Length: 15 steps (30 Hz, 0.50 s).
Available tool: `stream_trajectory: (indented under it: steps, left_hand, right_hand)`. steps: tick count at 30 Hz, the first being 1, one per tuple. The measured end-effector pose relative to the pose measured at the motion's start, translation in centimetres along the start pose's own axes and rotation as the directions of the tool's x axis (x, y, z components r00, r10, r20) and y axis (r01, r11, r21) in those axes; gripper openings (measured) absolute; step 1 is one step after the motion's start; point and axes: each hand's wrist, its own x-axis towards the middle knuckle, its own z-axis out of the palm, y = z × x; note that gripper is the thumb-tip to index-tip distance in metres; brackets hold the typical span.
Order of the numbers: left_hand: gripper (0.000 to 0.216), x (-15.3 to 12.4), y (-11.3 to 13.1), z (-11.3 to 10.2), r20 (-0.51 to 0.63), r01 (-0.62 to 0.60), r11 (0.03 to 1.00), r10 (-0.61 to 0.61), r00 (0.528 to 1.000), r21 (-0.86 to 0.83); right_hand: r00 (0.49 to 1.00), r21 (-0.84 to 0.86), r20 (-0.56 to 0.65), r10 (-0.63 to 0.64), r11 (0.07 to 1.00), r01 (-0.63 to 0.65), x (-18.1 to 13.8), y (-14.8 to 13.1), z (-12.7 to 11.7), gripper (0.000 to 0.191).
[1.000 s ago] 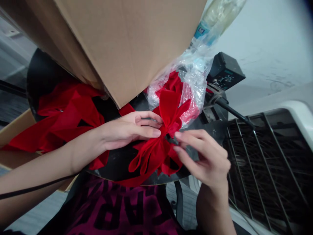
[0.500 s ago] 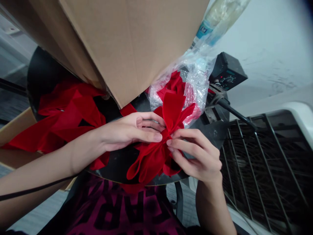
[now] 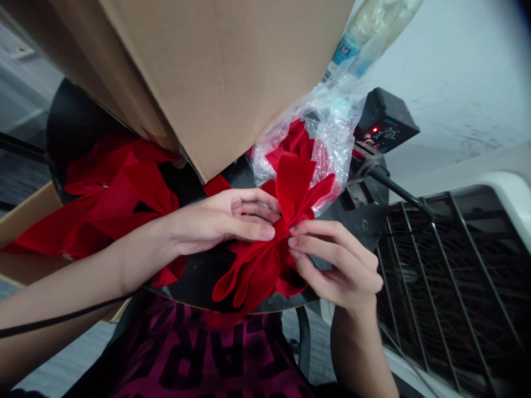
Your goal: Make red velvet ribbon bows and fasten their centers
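Observation:
A red velvety ribbon bow [image 3: 296, 185] with several loops is held between my two hands, over the front of the round black table [image 3: 203, 279]. My left hand [image 3: 232, 215] grips the bow near its centre, thumb in front and fingers curled behind. From the other side, the fingertips of my right hand [image 3: 336, 260] pinch at the knot in the middle. Whether a tie or wire is under those fingertips is hidden. Loops of the bow spread upward and down to the lower left. More red ribbon bows [image 3: 141, 188] lie piled beside my left forearm.
A large cardboard box [image 3: 232, 72] stands at the back of the table. Behind the bow lies a clear plastic bag [image 3: 340, 138] with red pieces in it. A black device with a dial [image 3: 388, 124] and a caged fan [image 3: 448, 282] are at right. An open carton [image 3: 29, 265] sits lower left.
My right hand has shifted slightly right and down, still pinching the bow's centre. The bow's lower loops have swung a little left. The device's red light looks brighter.

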Motion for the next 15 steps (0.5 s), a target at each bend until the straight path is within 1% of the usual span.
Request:
stream_trajectory:
  steps: [3, 9, 15]
  left_hand:
    - [0.04, -0.1, 0.12, 0.05, -0.011, 0.023, 1.0, -0.023, 1.0, -0.007]
    - [0.037, -0.31, 0.28, 0.17, -0.016, 0.045, 0.999, -0.046, 0.999, -0.022]
    - [0.032, -0.23, 0.28, 0.11, -0.051, 0.06, 0.998, -0.062, 0.997, -0.037]
  right_hand:
    - [1.0, -0.016, -0.022, 0.01, 1.0, -0.01, 0.15, -0.17, 0.12, 0.041]
    - [0.999, -0.066, -0.009, 0.038, 0.997, -0.039, 0.35, -0.36, 0.16, 0.043]
    - [0.993, -0.085, 0.016, 0.119, 0.989, -0.117, 0.55, -0.61, 0.23, 0.043]
